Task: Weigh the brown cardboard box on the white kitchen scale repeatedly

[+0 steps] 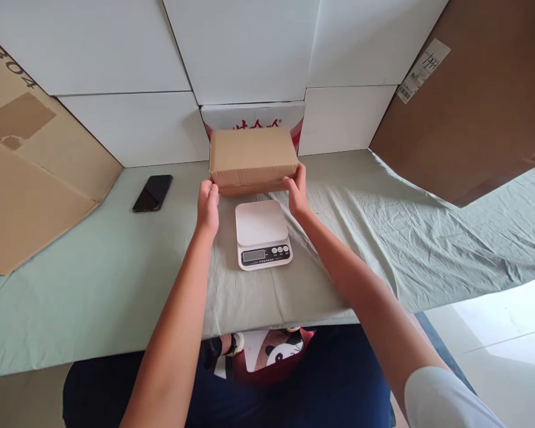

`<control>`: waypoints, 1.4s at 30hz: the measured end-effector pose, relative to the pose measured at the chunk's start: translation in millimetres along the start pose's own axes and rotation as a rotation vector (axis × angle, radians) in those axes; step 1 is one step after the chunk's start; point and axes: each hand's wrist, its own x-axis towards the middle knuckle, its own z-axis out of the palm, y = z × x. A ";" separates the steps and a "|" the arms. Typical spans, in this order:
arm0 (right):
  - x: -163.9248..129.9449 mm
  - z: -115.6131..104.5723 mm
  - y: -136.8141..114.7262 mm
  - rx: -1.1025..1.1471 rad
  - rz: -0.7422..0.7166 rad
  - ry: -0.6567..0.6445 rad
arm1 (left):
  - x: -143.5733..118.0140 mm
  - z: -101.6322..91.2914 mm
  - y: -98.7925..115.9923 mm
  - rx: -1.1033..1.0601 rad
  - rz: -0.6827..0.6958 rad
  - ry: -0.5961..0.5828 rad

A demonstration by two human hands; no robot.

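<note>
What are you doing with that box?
A person sits at a table covered with a green cloth. The left hand and right hand grip the two ends of a small brown cardboard box, just behind a white kitchen scale. The scale's platform has nothing on it. A black phone lies off to the left.

**Items around the scale**

You see a white digital scale [262, 233] on a pale green cloth [383, 238]. A black phone [152, 192] lies well to its left. Beyond the scale stand white boxes [249, 47]. A brown cardboard sheet [472, 101] leans to its right, another [27, 178] far left.
</note>
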 end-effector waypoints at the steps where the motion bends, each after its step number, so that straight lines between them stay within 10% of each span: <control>1: 2.3 2.2 9.1 0.001 0.041 -0.003 | 3.2 2.9 -8.7 -0.013 -0.038 0.024; 9: -1.1 -2.8 30.0 -0.013 0.168 -0.008 | -2.5 5.5 -31.9 -0.037 -0.155 0.066; 23: 2.6 -46.7 38.4 -0.066 0.304 0.161 | 13.4 -48.2 -29.1 -0.111 -0.196 0.275; 42: 8.7 -29.0 53.3 0.109 0.265 -0.026 | 13.8 -32.5 -35.6 -0.134 -0.193 0.105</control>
